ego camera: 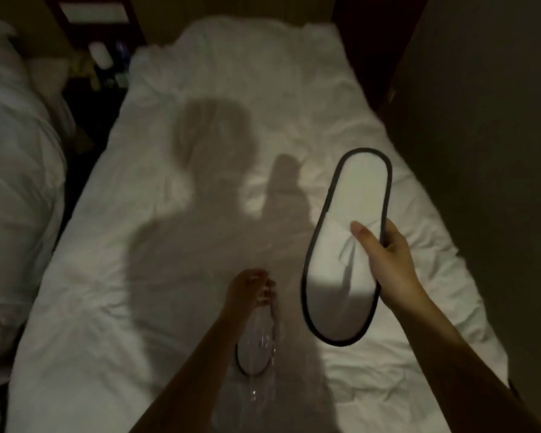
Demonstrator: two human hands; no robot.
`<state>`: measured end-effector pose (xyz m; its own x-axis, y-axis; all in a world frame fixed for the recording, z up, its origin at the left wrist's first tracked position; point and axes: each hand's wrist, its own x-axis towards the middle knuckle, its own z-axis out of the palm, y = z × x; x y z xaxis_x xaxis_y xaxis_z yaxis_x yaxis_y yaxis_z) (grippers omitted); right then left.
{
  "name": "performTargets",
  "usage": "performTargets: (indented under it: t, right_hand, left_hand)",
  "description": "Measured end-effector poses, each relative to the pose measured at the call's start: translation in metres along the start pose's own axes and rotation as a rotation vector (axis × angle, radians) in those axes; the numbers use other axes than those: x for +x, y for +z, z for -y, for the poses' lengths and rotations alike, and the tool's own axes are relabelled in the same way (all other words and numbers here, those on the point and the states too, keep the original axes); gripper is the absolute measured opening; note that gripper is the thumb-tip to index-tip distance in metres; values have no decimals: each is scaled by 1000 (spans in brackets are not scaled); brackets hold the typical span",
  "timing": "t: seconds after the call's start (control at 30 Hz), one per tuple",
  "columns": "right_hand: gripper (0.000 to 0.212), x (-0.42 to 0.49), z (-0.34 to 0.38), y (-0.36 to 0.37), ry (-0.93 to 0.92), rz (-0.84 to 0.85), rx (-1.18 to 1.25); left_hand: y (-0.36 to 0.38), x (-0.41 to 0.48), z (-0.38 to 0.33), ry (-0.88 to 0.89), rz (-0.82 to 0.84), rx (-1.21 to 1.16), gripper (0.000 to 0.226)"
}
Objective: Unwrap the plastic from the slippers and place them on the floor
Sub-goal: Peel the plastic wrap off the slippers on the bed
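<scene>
Right hand (384, 260) grips a bare white slipper (347, 245) by its dark rim, thumb across the top, held above the bed (200, 89). Left hand (250, 290) pinches the second slipper (256, 348), hanging down inside clear plastic (263, 379); the forearm hides most of it. Plastic edges are hard to trace in the shadow. Dim nightstand clutter (107, 64) is unreadable.

Over the bed (200, 73), the right hand (384, 260) holds one slipper (347, 245); left of it, the left hand (250, 292) dangles another slipper (256, 351), seemingly inside plastic (260, 392).
</scene>
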<state>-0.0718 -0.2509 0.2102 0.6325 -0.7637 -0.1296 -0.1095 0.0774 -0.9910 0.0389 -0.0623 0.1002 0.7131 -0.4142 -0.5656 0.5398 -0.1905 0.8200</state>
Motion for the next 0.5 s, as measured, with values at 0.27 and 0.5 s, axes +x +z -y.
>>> performTargets:
  t: [0.27,0.5]
  right_hand:
    - [38,-6,-126,-14,273,43,-119]
    - [25,-19,-166,-29,386,-27,-134]
  left_hand:
    - [1,37,76,-122,-60,38,13]
    - [10,62,104,-266,-128,51,41]
